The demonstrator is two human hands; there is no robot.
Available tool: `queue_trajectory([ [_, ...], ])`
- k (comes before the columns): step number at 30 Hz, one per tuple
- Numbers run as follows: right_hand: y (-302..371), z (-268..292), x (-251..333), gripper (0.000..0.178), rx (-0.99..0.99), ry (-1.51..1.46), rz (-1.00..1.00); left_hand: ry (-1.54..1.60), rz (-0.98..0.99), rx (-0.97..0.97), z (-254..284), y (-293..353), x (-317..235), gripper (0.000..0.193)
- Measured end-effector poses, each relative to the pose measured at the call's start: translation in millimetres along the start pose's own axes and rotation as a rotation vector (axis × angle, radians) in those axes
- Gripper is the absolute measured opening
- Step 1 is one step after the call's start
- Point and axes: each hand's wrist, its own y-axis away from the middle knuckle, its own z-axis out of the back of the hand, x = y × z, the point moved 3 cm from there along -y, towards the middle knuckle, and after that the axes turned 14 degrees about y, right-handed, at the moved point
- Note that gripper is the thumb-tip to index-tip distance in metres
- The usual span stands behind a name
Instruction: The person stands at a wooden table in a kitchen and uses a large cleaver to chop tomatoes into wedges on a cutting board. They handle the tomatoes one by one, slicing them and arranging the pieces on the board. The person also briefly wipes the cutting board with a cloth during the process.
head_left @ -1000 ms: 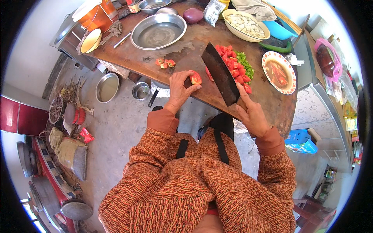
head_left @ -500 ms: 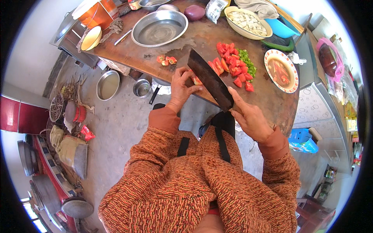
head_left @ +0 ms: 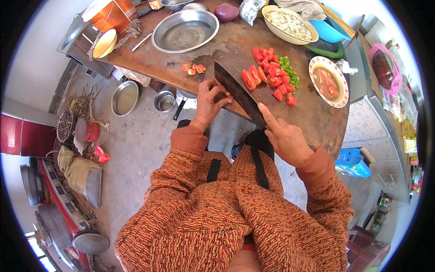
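Note:
My right hand point(head_left: 288, 139) grips a dark-bladed cleaver point(head_left: 239, 93) by its handle, index finger along the blade. The blade slants across the near edge of the wooden table point(head_left: 154, 68). Just left of it, the bent fingers of my left hand point(head_left: 209, 103) pinch a tomato piece, mostly hidden by the fingers and blade. Right of the blade lie tomato wedges point(head_left: 248, 80) and a pile of tomato chunks point(head_left: 275, 81), with chopped green pepper point(head_left: 288, 69) beside them. Tomato stem ends point(head_left: 193, 69) sit to the left of my left hand.
A steel basin point(head_left: 186, 32), a purple eggplant point(head_left: 226, 12) and a bowl of pale cubes point(head_left: 292, 25) stand at the back. On the right is a patterned plate point(head_left: 328, 81) with liquid and red pieces. Pans point(head_left: 165, 101) rest below the table's left edge.
The cleaver and my right hand have shifted left, closer to my left hand. More of the wedges right of the blade shows, while the held tomato piece is more hidden.

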Motion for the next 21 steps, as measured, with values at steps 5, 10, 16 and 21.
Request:
queue_trajectory([
  [5,2.8,4.7,-5.7,0.076,-0.115,-0.059,0.017,-0.03,-0.017,0.049,0.1,2.1,1.9,0.046],
  [10,5.4,6.6,-0.9,0.077,-0.103,0.004,0.017,-0.019,-0.038,0.033,0.7,1.7,-0.7,0.044],
  [16,7.3,3.8,9.9,0.077,-0.06,0.18,0.033,-0.026,-0.067,-0.003,-0.5,2.6,-1.1,0.041],
  [21,8.0,-2.2,17.5,0.08,0.006,0.308,0.009,-0.039,-0.086,-0.001,-0.3,1.2,-3.3,0.04],
])
